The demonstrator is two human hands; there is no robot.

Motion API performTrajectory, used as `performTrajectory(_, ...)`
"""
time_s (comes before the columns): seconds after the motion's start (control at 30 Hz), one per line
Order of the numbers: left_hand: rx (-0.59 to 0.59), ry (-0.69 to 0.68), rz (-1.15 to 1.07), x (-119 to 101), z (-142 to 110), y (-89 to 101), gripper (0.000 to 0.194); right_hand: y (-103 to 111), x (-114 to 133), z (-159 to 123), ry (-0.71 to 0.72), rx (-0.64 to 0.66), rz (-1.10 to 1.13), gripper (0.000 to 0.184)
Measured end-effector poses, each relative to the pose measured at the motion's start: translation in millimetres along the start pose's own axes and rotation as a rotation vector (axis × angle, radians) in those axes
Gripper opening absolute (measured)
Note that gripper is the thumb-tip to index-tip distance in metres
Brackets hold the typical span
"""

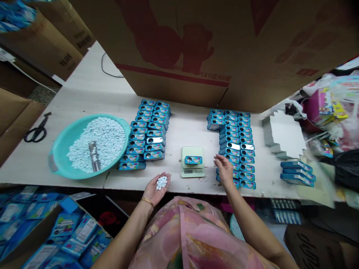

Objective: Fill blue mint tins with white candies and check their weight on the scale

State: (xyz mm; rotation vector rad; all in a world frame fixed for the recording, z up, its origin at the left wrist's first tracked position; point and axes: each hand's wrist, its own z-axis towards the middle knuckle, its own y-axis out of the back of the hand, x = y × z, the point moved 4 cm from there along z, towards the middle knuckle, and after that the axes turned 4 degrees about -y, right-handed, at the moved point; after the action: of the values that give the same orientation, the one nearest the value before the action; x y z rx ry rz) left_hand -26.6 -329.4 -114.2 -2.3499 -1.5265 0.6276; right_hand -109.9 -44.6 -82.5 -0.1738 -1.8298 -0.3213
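Observation:
My left hand [157, 189] is palm up at the table's front edge, cupping a small heap of pale blue candies [162, 182]. My right hand [224, 169] hovers beside the right group of tins, its fingers half bent and slightly apart with nothing visible between them. Between my hands a small pale green scale [193, 150] carries one blue tin [193, 160]; its display is too small to read. Rows of blue tins [238, 140] stand to the right, partly hidden by my right hand. More tins [148, 129] stand in two columns left of the scale.
A turquoise basin [60, 149] full of candies, with a metal scoop [94, 157] in it, stands left. Scissors [36, 132] lie beyond it. A large carton [179, 48] blocks the back. White card pieces [284, 132] and blue boxes [297, 173] lie right. An open carton of blue packs [67, 228] sits lower left.

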Motion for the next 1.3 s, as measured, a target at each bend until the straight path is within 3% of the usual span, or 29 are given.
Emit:
performTrajectory(0.27, 0.029, 0.003, 0.004, 0, -1, -1.8, 0.018, -8, 5, 1, 0.034, 0.014, -0.058, 0.029)
performTrajectory(0.6, 0.048, 0.015, 0.024, -1, -2, -7.6, 0.018, -41, 1, -5, 0.172, 0.401, -0.339, 0.051)
performTrajectory(0.83, 0.049, 0.008, 0.039, 0, -2, -12.0, 0.017, -54, 3, -6, 0.329, 0.455, -0.487, 0.056)
performTrajectory(1.0, 0.064, 0.030, 0.043, 3, -1, -15.2, 0.016, -66, 9, -6, 0.414, 0.502, -0.577, 0.046)
performTrajectory(1.13, 0.086, 0.056, 0.032, 6, 1, -19.4, 0.016, -71, 22, -10, 0.483, 0.483, -0.668, 0.037)
performTrajectory(1.3, 0.098, 0.054, 0.024, 3, 2, -26.7, 0.015, -88, 64, -43, 0.689, 0.559, -0.867, 0.038)
